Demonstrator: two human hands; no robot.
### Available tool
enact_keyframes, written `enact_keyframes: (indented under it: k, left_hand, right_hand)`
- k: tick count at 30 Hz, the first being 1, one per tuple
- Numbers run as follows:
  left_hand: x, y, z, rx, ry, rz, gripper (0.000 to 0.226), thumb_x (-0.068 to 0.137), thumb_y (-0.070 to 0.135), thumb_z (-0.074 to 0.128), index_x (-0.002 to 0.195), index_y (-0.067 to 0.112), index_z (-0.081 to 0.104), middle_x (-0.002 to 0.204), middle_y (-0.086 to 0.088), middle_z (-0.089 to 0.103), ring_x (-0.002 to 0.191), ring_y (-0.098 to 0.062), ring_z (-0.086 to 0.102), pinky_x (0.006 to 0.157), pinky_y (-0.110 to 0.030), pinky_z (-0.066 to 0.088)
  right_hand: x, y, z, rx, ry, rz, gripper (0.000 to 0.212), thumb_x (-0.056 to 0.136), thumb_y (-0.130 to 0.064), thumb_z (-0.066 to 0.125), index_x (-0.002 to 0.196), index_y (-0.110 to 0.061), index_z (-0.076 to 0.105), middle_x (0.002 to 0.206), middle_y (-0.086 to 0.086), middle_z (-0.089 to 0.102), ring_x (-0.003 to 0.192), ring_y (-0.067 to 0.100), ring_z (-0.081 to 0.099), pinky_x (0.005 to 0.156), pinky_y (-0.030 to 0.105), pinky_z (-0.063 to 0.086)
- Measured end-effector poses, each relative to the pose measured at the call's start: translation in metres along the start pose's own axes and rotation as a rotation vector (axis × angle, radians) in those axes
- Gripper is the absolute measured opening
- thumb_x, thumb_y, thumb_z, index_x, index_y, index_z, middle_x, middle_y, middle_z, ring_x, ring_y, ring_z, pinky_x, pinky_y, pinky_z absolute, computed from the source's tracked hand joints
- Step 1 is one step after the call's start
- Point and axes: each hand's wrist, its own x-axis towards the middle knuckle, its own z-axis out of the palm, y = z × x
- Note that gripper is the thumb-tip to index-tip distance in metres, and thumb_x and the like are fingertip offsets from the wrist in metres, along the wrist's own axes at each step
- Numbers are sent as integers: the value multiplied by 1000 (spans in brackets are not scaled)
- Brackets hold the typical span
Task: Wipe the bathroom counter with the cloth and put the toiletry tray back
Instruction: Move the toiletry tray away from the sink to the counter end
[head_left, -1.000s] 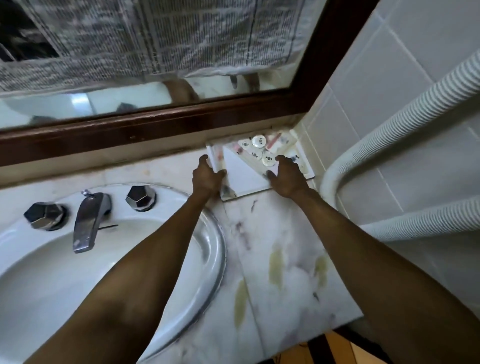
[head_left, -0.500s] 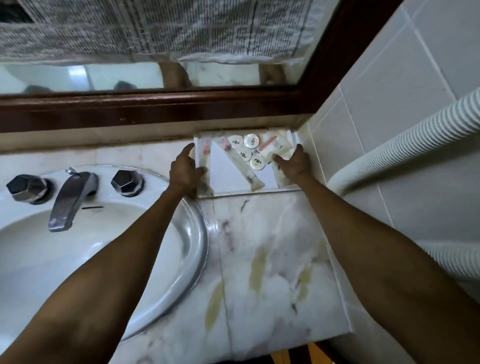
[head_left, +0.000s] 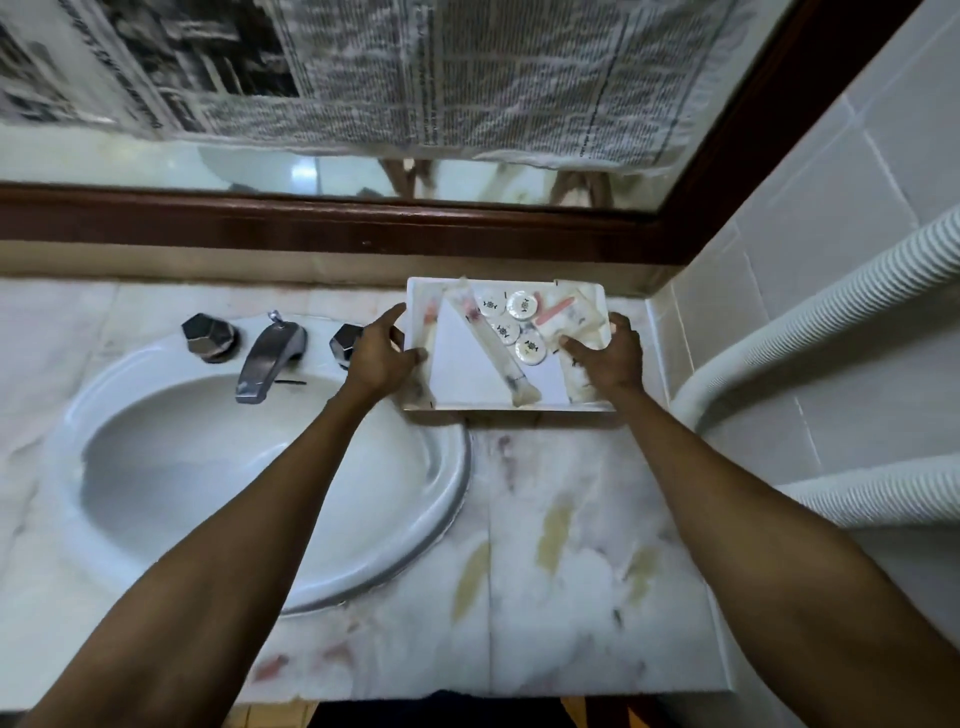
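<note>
Tray (head_left: 418, 291) at counter (head_left: 571, 545) back corner | left hand (head_left: 378, 356), right hand (head_left: 605, 356) grasping its sides | two-sided grip keeps toiletries level

Newspaper (head_left: 415, 67) print is blurred; tray (head_left: 467, 382) sachets' labels are too small.

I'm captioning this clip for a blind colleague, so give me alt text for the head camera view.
Two bare hands, left hand and right hand, grip the sides of a white toiletry tray at the back right of a marble counter, below a wood-framed mirror. The tray holds round white packets and wrapped toiletries; a white sink with a chrome faucet lies to its left.
</note>
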Motion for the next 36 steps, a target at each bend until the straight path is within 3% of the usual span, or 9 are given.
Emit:
enact_keyframes:
  k: [6,11,14,17,20,26,32,36]
  left_hand:
    - [-44,-27,-58,-69,72,76,70,78,5,75,143,18,51,84,3,55,83,-21,53,72,-27,44]
    - [-88,-69,-126,-125,137,101,68,78,7,76,141,23,53,109,-5,63,93,-24,60,88,-37,53]
    - [-119,-106,-176,-131,188,42,69,80,10,76,143,25,51,83,0,58,74,-16,56,71,-29,47]
    - [-156,-149,-229,-150,248,15,74,80,9,77,146,26,47,76,4,54,72,-16,56,72,-31,49]
    - [-192,-193,-283,-168,326,-33,76,78,10,78,145,28,48,81,2,57,76,-20,60,82,-39,55]
    - [-259,-279,-380,-201,463,-102,77,77,12,78,145,31,48,87,-3,61,89,-25,64,85,-46,56]
    - [-301,-350,-448,-189,571,-210,75,82,15,78,148,28,44,90,-2,63,89,-22,63,81,-35,52]
    - [-318,-405,-496,-179,670,-322,75,82,15,78,148,25,45,87,1,62,87,-22,62,81,-35,53]
  right_hand:
    - [-49,-39,21,33,12,-102,89,71,-42,85,142,-13,41,134,17,53,125,32,51,98,34,41]
    - [-111,-80,61,69,23,-196,90,68,-40,88,141,-14,43,131,17,55,123,32,52,100,37,43]
    - [-156,-105,98,80,-1,-254,89,68,-39,88,141,-15,44,131,16,55,122,31,53,99,36,43]
    - [-201,-133,142,93,-61,-324,87,69,-39,87,141,-16,43,132,15,54,122,30,52,97,33,42]
    - [-245,-165,189,113,-135,-379,86,67,-40,87,138,-18,45,131,12,56,120,28,54,98,34,44]
    - [-327,-235,279,77,-285,-481,85,64,-42,89,131,-11,46,128,14,54,118,28,54,97,37,46]
    - [-382,-299,366,5,-464,-560,95,62,-48,89,138,-12,43,132,14,52,120,29,56,102,46,46]
    - [-418,-343,438,-42,-579,-652,100,62,-52,87,141,-11,42,135,15,51,121,30,56,103,46,46]
